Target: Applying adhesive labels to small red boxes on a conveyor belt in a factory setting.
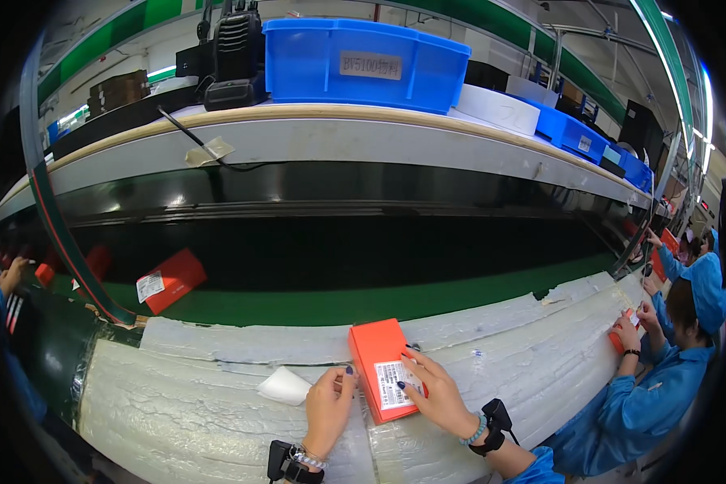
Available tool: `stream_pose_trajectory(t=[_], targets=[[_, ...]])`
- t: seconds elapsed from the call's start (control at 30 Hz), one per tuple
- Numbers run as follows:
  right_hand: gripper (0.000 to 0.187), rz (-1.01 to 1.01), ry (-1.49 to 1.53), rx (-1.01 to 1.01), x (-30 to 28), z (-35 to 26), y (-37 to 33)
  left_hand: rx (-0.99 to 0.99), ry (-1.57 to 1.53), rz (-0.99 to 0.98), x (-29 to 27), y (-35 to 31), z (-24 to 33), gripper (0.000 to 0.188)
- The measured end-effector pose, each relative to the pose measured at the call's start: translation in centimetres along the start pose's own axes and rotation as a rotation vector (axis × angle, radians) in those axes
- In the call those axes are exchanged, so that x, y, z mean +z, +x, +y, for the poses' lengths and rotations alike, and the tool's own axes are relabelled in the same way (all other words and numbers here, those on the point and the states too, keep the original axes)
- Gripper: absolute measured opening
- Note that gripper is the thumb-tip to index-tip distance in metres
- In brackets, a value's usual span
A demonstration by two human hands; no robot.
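Note:
In front of me an orange-red box point(371, 343) lies on the pale, film-covered bench, with a white printed label point(390, 385) on its upper face. My right hand point(442, 401) rests on that face from the right, fingers apart, the thumb on the label and fingertips close to the label's upper edge. Just left of the box is my left hand point(329, 407), its fingers curled and thumb and forefinger together near the box's side. Whatever may be pinched there is too small to make out. A curled white piece point(285, 386), perhaps paper, lies beside the left hand.
Beyond the bench runs a green conveyor belt point(298, 302) carrying another labelled red box point(172, 281). A shelf above holds a blue bin point(367, 68) and a black two-way radio point(238, 56). At right a person in blue point(661, 371) handles a red item; another person's hand point(12, 274) shows far left.

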State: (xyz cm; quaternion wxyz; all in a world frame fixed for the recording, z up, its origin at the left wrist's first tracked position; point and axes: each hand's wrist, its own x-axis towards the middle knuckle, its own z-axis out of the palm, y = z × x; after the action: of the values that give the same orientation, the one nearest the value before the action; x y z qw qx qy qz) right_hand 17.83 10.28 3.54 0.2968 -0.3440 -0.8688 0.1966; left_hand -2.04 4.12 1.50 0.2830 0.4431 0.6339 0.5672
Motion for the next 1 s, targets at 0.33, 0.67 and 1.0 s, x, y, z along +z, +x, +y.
stream_pose_trajectory(t=[0.33, 0.67, 1.0], targets=[[0.057, 0.11, 0.35, 0.402, 0.3, 0.4, 0.8, -0.002, 0.132, -0.148, 1.4, -0.7, -1.0, 0.033], [0.044, -0.221, 0.529, 0.177, -2.5, -3.4, 3.1, 0.367, 0.045, -0.253, -0.1, -0.3, 1.6, 0.012], [0.041, -0.125, 0.488, -0.151, 1.8, -4.5, 4.4, 0.144, -0.573, -0.132, 0.1, -0.5, 1.9, 0.017]])
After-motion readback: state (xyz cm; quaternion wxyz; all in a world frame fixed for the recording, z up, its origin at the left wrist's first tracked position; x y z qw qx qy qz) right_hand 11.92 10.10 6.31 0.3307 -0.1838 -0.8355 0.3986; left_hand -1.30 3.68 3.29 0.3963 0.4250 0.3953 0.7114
